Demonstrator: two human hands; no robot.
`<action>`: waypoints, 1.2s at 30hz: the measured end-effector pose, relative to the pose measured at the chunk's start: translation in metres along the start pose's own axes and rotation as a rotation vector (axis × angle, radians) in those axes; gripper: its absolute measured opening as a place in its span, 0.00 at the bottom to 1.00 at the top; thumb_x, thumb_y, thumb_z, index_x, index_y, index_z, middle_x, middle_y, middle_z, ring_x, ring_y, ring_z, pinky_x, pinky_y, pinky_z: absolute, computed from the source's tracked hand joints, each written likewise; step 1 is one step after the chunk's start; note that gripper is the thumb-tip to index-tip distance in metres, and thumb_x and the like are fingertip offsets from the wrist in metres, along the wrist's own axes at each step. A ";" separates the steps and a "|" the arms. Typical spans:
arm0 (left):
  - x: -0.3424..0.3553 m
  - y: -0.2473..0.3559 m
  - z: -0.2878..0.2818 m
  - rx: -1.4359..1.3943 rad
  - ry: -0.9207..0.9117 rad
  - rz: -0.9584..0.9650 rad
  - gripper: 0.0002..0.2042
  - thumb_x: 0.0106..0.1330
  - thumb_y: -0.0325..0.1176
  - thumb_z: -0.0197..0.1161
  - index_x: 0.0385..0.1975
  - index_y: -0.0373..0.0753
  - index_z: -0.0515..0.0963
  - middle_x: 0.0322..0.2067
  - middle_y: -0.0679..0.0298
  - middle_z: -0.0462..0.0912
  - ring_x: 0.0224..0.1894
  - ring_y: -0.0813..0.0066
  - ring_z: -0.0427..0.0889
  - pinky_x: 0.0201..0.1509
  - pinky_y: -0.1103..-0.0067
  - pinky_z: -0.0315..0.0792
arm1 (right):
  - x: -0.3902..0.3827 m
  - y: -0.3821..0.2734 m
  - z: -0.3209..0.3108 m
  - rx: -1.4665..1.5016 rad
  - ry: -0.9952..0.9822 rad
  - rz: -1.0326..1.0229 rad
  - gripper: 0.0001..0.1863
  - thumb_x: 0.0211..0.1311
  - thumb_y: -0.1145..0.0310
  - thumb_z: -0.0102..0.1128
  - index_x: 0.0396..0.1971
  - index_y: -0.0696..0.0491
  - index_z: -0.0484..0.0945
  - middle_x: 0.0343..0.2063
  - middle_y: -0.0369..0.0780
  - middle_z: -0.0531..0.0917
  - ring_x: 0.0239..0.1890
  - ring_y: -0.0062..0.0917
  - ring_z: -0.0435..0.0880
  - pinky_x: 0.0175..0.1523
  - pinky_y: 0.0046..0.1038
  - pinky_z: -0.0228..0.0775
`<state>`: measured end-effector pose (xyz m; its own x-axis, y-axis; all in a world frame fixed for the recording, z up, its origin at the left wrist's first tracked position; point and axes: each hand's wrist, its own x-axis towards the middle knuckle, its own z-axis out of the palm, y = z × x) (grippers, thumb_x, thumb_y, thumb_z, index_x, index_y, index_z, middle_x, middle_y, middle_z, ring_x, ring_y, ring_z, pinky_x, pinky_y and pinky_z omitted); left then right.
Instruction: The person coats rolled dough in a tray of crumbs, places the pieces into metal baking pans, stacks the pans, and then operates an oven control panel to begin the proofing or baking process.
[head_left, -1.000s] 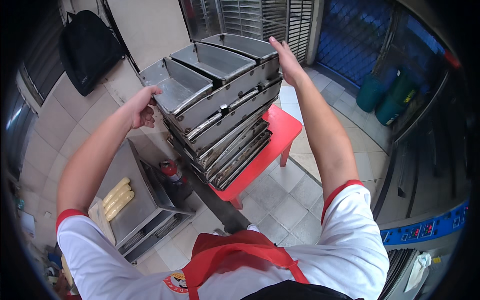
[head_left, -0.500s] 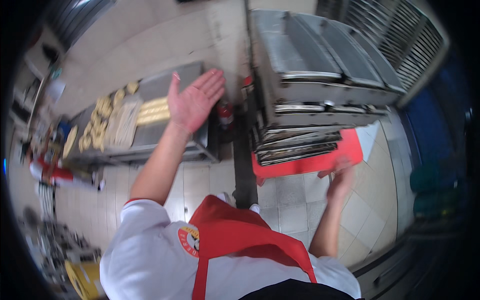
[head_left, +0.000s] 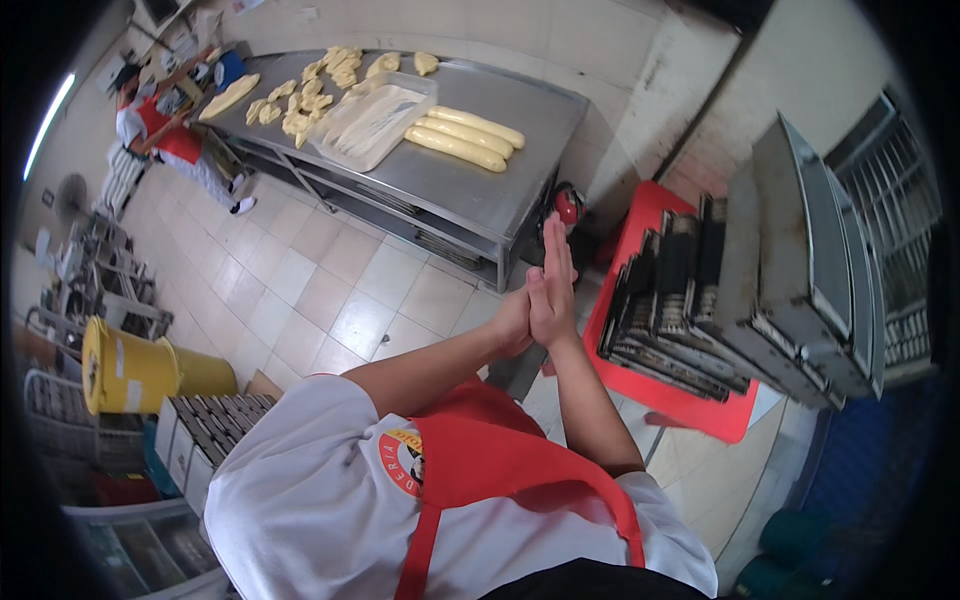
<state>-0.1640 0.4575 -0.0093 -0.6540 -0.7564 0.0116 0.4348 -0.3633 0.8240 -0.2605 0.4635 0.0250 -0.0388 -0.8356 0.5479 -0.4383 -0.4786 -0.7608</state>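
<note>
Left hand [head_left: 513, 320]: pressed against right hand [head_left: 553, 300], can't tell fingers tbh
Right hand: fingers [head_left: 560, 248] stretched flat
Pans [head_left: 740, 260]: their 3 o'clock, on bench [head_left: 650, 205]

The person wears a white short-sleeved shirt [head_left: 290, 490] and a red apron [head_left: 500, 465] with narrow straps [head_left: 418, 550]; a round red, white and yellow badge [head_left: 400, 462] marks the chest.

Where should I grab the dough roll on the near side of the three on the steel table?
Likely cradle the near dough roll at two spots along its length, coming from the near side: it is long and slender, its near flank is exposed, and the other two rolls lie along its far side.
</note>
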 end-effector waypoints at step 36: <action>0.078 0.350 -0.604 0.624 1.401 0.079 0.29 0.68 0.44 0.67 0.59 0.28 0.68 0.47 0.52 0.80 0.49 0.66 0.82 0.55 0.71 0.77 | 0.540 0.285 0.440 -0.330 -0.127 0.072 0.23 0.68 0.59 0.59 0.58 0.53 0.78 0.61 0.47 0.75 0.63 0.44 0.73 0.67 0.40 0.65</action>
<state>0.3105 -0.0568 -0.0623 0.6028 -0.7805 -0.1654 -0.1157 -0.2906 0.9498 -0.0118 -0.2432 -0.0488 0.0228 -0.9007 0.4338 -0.7054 -0.3220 -0.6315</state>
